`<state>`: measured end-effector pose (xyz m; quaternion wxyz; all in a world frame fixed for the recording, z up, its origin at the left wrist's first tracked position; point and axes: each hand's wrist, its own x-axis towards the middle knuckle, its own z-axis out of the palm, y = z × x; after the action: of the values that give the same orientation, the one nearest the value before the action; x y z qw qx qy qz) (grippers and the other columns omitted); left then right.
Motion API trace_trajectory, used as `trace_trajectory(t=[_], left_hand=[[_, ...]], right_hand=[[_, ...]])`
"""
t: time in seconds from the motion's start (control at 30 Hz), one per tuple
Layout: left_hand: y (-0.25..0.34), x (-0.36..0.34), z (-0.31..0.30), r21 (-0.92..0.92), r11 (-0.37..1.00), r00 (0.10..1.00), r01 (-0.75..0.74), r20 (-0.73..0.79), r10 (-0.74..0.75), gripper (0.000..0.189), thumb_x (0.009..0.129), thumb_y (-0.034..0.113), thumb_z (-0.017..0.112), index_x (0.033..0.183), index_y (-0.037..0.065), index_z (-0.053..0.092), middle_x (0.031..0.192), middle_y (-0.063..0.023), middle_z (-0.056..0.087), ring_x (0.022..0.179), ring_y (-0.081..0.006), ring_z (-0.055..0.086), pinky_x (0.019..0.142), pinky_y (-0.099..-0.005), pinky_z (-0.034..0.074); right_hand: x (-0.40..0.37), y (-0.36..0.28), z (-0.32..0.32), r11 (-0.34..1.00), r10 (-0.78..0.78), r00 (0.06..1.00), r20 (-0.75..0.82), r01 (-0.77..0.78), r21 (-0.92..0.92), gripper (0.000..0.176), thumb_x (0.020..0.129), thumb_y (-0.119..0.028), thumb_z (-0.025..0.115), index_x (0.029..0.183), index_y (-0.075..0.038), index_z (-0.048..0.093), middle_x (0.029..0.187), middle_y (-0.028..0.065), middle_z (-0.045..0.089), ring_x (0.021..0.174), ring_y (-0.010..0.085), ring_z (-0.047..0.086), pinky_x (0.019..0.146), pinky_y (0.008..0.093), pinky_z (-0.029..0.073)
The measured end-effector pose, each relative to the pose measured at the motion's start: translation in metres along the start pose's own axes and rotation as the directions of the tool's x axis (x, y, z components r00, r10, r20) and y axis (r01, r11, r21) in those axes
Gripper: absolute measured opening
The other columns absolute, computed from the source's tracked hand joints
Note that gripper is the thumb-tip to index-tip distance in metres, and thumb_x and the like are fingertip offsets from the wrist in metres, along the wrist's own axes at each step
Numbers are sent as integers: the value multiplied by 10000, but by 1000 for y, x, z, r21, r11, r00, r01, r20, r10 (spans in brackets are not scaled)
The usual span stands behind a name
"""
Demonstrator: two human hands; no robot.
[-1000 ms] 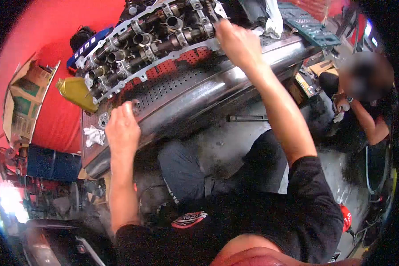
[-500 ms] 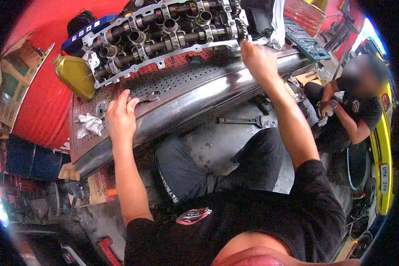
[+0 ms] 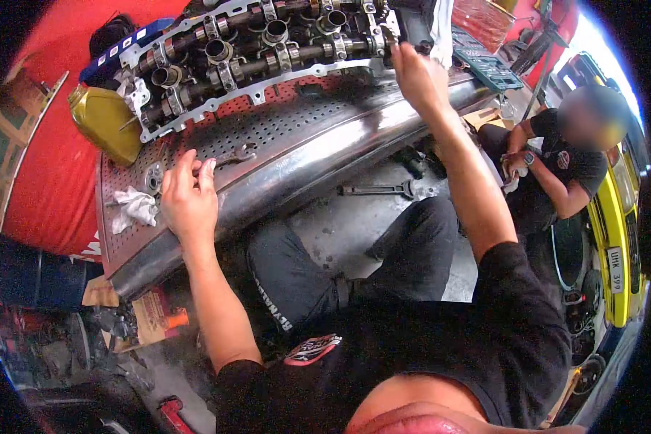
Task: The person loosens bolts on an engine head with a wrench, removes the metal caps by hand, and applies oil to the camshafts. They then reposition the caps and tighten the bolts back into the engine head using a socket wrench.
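Observation:
A cylinder head (image 3: pixel 257 61) with camshafts and several round tubes lies on the perforated metal bench top. My right hand (image 3: pixel 421 81) is at its right end, fingers closed against the camshaft end where the chain runs; what they pinch is hidden. My left hand (image 3: pixel 189 199) rests at the bench's front edge, fingers loosely bent and apart, holding nothing. Just beyond its thumb lies a metal wrench (image 3: pixel 237 155). Left of that hand are a crumpled white rag (image 3: pixel 134 207) and a small metal ring-shaped part (image 3: pixel 153 176).
A gold oil bottle (image 3: pixel 105 123) leans by the head's left end. At the right stands an open green tool case (image 3: pixel 484 61). A co-worker (image 3: pixel 568 159) crouches at the right, near a yellow car (image 3: pixel 615 246). A long metal tool (image 3: pixel 380 190) lies below the bench.
The whole view has shifted slightly, with bench and cylinder head moving left and up. My right hand, blurred before, is sharper and nearer the camshaft end. My left hand stays near the wrench.

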<state>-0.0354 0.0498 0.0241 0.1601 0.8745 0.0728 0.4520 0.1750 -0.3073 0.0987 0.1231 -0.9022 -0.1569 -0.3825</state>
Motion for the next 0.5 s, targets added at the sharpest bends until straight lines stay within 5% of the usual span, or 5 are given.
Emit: trace_trajectory(t=[0.07, 0.13, 0.2, 0.3, 0.5], left_hand=[[-1, 1, -1, 21, 999, 999, -46, 6, 46, 329, 877, 232, 768, 1142, 50, 698, 901, -62, 709, 679, -183, 625, 641, -334, 523], [-1, 2, 1, -9, 999, 999, -35, 4, 35, 312, 863, 219, 776, 1112, 48, 701, 893, -74, 709, 715, -216, 630, 668, -359, 521], [6, 2, -2, -35, 999, 999, 35, 30, -34, 294, 838, 205, 791, 1072, 49, 702, 879, -90, 707, 822, -281, 652, 729, -404, 522], [4, 1, -2, -23, 1000, 999, 15, 29, -14, 297, 838, 206, 789, 1070, 43, 700, 879, -94, 707, 834, -281, 654, 733, -406, 522], [7, 2, -1, -11, 1000, 1000, 15, 6, -15, 286, 833, 204, 791, 1049, 39, 701, 878, -102, 707, 836, -291, 655, 742, -405, 523]], right_hand=[[-18, 8, 4, 998, -22, 999, 44, 20, 60, 395, 1036, -439, 434, 925, -98, 599, 731, 218, 681, 700, 441, 676, 643, 574, 512], [-2, 9, -1, 989, 131, 991, -36, -129, 67, 406, 1040, -449, 420, 941, -97, 597, 732, 222, 679, 713, 461, 671, 656, 583, 508], [32, 12, -9, 974, 30, 997, -68, -14, 226, 410, 1042, -436, 413, 965, -79, 601, 807, 255, 689, 805, 492, 661, 727, 572, 518], [67, 7, -10, 984, -175, 980, 91, 175, -2, 375, 1032, -381, 443, 921, -73, 625, 803, 259, 685, 799, 479, 670, 719, 565, 528], [-6, 11, 1, 999, -15, 997, 72, 11, 52, 357, 1023, -423, 474, 942, -100, 604, 746, 247, 676, 735, 463, 677, 673, 572, 523]])
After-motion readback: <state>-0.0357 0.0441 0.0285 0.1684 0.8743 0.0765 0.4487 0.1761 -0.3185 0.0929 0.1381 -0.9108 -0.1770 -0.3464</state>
